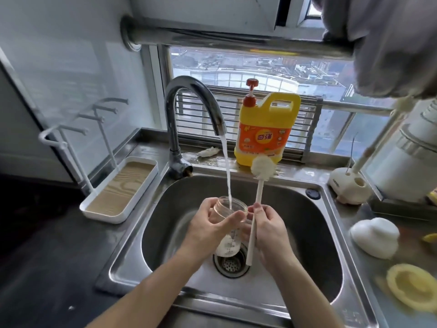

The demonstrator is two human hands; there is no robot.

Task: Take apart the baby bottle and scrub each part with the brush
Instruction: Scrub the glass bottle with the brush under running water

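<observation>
Two bare hands meet over the stainless steel sink. The left hand wraps its thumb and fingers round the clear baby bottle just below the open rim and holds it mouth up, slightly tilted, above the drain strainer. A stream of water from the curved chrome faucet falls straight into the bottle's mouth, and white foam sits in its bottom. The right hand curls its fingers round the white handle of the bottle brush, just beside the bottle; the round sponge head points up and the handle's end hangs down toward the drain.

On the ledge behind the sink stands a yellow dish soap jug with a red pump. A white drying rack with a wood-grain tray sits on the left counter. On the right counter are a white brush stand, a white dome-shaped piece and a yellow ring, well apart from the hands.
</observation>
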